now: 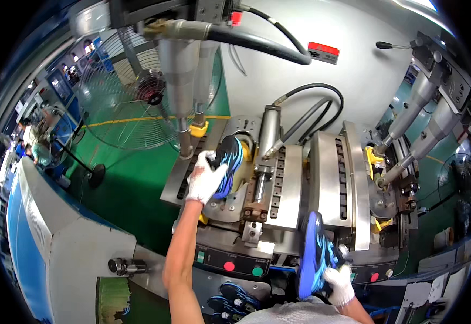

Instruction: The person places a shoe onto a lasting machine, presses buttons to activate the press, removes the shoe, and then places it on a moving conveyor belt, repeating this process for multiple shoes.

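Head view: left hand (204, 181) grasping a shoe (232, 161), right hand (338, 284) grasping a second shoe (316, 256)
The shoe is just right of the left grip, over the press (226, 209); the second shoe stands steeply tilted up from the right grip, purple sole facing left; more shoes (237, 294) lie below the left grip

Signage, clock bearings from mid-view. At 1 o'clock: rectangular sign (323, 53), red upper band over a grey lower one, mounted on a smooth white metal machine wall (278, 75); pale print on the red, darker lines on the grey, too small to read. At 6 o'clock: long black control panel (242, 268) with tiny pale marks above its round red button (229, 266) and round green button (257, 271), probably captions, though blurred. Between 4 and 5 o'clock: second black control panel (360, 274), similar faint marks. No wording legible.
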Available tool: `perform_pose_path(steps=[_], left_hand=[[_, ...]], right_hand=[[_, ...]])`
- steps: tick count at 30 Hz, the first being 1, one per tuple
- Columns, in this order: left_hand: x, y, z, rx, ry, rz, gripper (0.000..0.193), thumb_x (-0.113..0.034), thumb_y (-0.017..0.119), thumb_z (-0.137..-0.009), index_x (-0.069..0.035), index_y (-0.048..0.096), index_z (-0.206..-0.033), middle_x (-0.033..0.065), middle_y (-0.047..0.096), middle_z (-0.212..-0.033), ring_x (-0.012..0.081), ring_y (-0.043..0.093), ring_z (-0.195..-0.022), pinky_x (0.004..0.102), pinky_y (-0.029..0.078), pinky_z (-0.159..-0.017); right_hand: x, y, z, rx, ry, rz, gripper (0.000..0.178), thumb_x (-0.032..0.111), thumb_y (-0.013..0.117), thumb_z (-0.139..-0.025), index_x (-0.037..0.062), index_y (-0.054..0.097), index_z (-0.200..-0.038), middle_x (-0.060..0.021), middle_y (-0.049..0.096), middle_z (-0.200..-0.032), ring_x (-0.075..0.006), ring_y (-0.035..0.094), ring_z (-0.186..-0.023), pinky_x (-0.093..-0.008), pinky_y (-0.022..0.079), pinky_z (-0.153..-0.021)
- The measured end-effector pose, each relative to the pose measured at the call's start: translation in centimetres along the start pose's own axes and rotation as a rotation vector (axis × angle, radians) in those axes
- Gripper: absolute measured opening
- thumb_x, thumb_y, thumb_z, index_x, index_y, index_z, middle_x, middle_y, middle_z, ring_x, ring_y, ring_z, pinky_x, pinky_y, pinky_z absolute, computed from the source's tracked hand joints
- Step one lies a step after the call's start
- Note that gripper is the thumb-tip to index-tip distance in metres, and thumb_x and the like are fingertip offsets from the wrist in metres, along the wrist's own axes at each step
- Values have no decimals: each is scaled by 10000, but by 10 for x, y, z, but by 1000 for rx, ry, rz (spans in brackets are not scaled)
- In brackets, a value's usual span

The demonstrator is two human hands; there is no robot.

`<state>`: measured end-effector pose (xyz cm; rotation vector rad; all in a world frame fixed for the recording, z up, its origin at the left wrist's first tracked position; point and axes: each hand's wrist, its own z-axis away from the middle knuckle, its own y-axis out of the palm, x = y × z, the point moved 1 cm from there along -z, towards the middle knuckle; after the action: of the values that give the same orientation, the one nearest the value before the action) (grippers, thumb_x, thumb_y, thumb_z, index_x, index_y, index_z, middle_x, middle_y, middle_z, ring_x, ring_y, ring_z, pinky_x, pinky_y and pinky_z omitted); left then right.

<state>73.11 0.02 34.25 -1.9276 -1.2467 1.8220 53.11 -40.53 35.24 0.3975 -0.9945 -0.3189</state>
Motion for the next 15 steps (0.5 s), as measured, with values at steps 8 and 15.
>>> perform_pose_path(steps=[8, 15], left_hand=[[66, -109, 257, -180, -347, 184, 636, -192, 844, -769, -16, 548, -1304, 150, 690, -1096, 251, 674, -1016, 374, 527, -917], [116, -100, 490, -279, -880, -109, 632, -234, 847, -811, -41, 543, -1330, 157, 648, -1166, 315, 636, -1057, 419, 517, -954]], right_hand=[[-15, 217, -210, 310, 67, -47, 191, 29, 718, -878, 48, 647, -1054, -51, 685, -912, -170, 680, -744, -343, 592, -648], [-85, 224, -493, -350, -211, 959, 430, 287, 644, -896, 28, 594, -1236, -185, 678, -1208, -302, 662, -1152, -409, 538, -934]])
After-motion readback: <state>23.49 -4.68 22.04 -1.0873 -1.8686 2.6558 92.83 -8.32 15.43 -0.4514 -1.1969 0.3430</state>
